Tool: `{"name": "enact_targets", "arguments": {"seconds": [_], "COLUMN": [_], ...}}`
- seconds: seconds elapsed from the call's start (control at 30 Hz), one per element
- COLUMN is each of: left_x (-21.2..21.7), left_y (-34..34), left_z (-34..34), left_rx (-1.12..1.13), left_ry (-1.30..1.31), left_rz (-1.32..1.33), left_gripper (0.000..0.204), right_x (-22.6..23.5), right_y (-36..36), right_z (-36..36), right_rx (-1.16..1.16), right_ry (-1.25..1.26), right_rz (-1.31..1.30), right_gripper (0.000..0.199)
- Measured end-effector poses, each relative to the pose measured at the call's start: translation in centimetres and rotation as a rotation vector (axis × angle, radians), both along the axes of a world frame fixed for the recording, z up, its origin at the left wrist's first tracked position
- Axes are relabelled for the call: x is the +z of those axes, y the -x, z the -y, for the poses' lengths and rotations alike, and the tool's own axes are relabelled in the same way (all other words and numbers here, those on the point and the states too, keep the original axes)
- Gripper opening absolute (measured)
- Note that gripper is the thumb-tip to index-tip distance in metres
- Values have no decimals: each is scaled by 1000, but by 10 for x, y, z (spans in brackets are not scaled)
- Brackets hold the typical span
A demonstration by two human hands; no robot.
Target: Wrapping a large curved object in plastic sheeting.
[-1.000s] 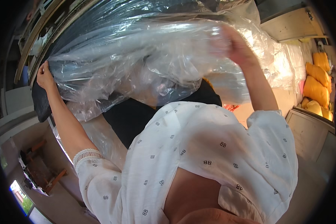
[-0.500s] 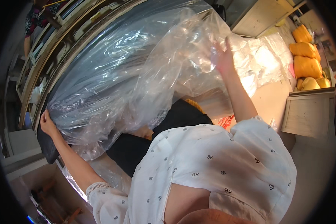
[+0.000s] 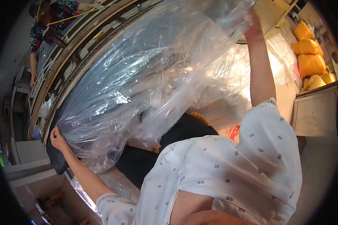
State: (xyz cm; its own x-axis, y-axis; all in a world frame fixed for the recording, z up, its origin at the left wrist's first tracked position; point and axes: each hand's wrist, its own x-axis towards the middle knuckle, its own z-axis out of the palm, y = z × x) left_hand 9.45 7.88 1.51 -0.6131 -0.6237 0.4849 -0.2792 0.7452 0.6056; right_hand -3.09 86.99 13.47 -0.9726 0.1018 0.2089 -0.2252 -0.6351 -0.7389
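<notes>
A large sheet of clear plastic film (image 3: 139, 75) spreads in shiny folds from far left to upper right and droops over my lap. At its left end my left hand (image 3: 58, 139) is closed, fingertips pinching the film's edge beside a dark cloth-like piece (image 3: 58, 159). My right hand (image 3: 253, 26) is raised at the upper right, smeared by motion, with the film's far corner drawn up against its fingers. Between the hands the film hangs loose and creased. Darker material shows through it along the far side.
A long wooden frame (image 3: 56, 75) curves along the far left, with another person (image 3: 56, 22) beyond it. More crumpled film (image 3: 274, 60) lies to the right. Orange bundles (image 3: 311, 63) sit above a pale cabinet (image 3: 315, 108). Something red (image 3: 233, 132) lies by my right side.
My right hand has risen away and to the right, lifting the film with it. My left hand keeps its pinch. The other person has come further into view.
</notes>
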Motion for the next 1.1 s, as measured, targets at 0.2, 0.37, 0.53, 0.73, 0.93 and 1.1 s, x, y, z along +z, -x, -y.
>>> {"name": "enact_targets", "arguments": {"seconds": [0.2, 0.37, 0.53, 0.73, 0.93, 1.1], "left_x": [13, 13, 17, 13, 22, 23], "left_y": [-41, -59, -47, -52, -56, -53], "left_z": [24, 21, 15, 14, 5, 2], "left_rx": [13, 74, 68, 66, 79, 73], "left_ry": [215, 243, 307, 298, 278, 236], "left_rz": [190, 194, 176, 154, 160, 184], "left_gripper": [31, 31, 31, 32, 29, 29], "right_x": [-168, -168, -116, -78, -97, -106], "right_y": [-2, -42, 3, 99, 146, 191], "right_z": [-79, -56, 18, 157, 153, 136], "right_rx": [-419, 113, -339, -392, -279, -97], "right_ry": [-1668, -2023, -2228, -1712, -1763, -1529], "right_rz": [317, 485, -25, -192, 16, 7], "right_gripper": [26, 22, 21, 35, 38, 33]}}
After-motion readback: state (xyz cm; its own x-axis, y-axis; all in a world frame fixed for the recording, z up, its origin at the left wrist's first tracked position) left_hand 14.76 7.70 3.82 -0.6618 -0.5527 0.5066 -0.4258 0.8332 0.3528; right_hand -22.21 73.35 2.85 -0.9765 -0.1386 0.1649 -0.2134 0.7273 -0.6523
